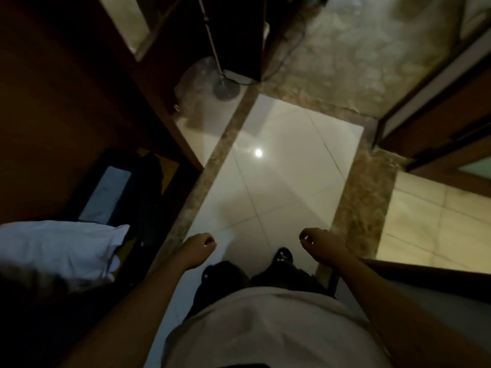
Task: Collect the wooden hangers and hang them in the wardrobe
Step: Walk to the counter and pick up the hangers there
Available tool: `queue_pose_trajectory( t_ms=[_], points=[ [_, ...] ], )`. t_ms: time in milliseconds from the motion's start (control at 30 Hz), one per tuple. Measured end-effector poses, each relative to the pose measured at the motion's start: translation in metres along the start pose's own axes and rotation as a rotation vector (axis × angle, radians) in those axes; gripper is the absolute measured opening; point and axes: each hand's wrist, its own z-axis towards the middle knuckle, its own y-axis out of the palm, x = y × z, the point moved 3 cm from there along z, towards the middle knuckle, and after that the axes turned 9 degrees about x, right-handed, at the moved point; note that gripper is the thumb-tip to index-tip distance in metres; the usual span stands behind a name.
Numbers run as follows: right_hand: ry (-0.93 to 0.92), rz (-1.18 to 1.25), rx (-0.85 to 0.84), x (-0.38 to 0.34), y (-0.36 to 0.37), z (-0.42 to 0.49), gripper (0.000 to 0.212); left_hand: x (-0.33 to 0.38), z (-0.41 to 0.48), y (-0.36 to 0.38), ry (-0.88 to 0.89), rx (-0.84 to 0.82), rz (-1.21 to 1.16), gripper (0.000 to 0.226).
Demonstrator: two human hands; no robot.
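While the camera looks straight down, the scene reads from left to right as follows.

Far left: a dark wooden panel (53,107) fills the upper left, its surface in shadow.
Lower left: a white pillow (58,245) lies at the frame edge; just above it a pale blue flat item (109,195) rests in a dark open compartment (148,181). Whether this is the wardrobe cannot be told.
Upper middle: a lamp base (226,89), round and grey, stands on the floor beside a dark cabinet (239,43), with a thin pole rising from it.
Left hand: the left hand (198,248) hangs over the floor, fingers (210,241) curled loosely inward, grasping nothing.
Centre: glossy white floor tiles (279,155) bordered by a brown marbled strip (220,160); a bright light spot reflects on the tiles.
Body: a light shirt (265,328) covers the torso at the bottom, dark trousers and a dark shoe (283,254) below the hands.
Right hand: the right hand (321,245) hangs over the tile edge, fingers (305,239) curled loosely, holding nothing.
Right: a wooden door frame (438,123) runs diagonally; beyond it lie yellowish tiles (430,224).
Wooden hangers: none can be made out in this view; their place cannot be told.
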Motion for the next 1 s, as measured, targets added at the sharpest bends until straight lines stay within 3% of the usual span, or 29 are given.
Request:
queue_pose_trajectory(
  t_ms=[133, 233, 533, 767, 1000],
  points=[
    [0.189, 0.141, -0.097, 0.088, 0.010, -0.009, 0.030, 0.017, 0.010, 0.048, -0.110, -0.014, 0.004, 0.039],
    [0.320, 0.285, -0.070, 0.135, 0.013, -0.018, 0.028, 0.039, 0.018, 0.069, -0.115, -0.039, 0.038, 0.037],
    [0.549, 0.453, -0.089, 0.196, 0.012, -0.016, 0.030, 0.128, 0.082, 0.061, -0.042, -0.142, 0.128, 0.031],
    [0.488, 0.454, -0.098, 0.180, -0.060, 0.080, 0.024, 0.180, 0.149, 0.018, -0.052, -0.186, 0.088, 0.023],
    [0.302, 0.471, 0.034, 0.104, -0.199, 0.217, 0.029, 0.215, 0.227, -0.066, -0.120, -0.142, -0.012, 0.020]
  ],
)
